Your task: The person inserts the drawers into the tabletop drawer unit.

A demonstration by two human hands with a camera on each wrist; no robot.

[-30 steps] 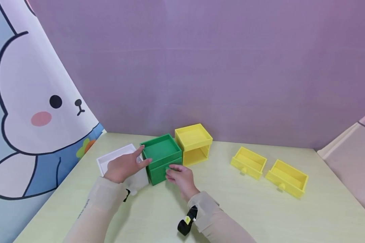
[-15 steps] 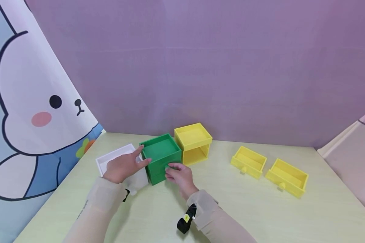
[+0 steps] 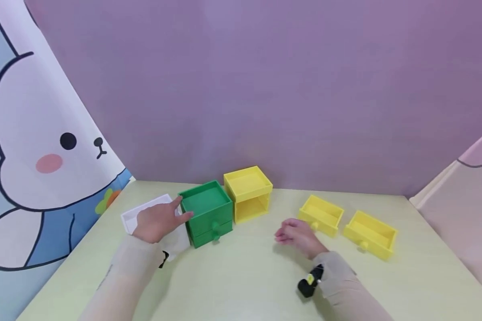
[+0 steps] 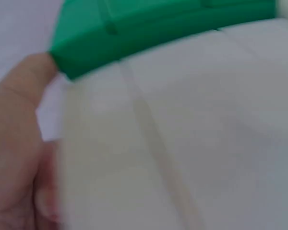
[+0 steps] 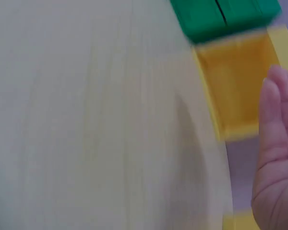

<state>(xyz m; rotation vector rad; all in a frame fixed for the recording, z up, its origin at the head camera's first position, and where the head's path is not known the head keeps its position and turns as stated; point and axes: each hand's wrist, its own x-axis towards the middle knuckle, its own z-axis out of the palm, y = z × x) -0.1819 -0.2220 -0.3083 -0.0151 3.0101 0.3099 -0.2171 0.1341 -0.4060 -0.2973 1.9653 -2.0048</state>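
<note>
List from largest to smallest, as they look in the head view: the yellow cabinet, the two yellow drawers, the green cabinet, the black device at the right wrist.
1. Green cabinet
2. Yellow cabinet
3. Left yellow drawer and right yellow drawer: similar; the right lies nearer, so unranked
4. Black device

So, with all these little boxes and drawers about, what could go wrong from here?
The left hand is at the corner of the green, boxy, plastic-looking two-drawer cabinet; too hard a push might shove it against the yellow, boxy, open-fronted cabinet beside it.

The right hand is close to the nearer yellow, rectangular, plastic-looking drawer, so a careless sweep could knock it askew.
</note>
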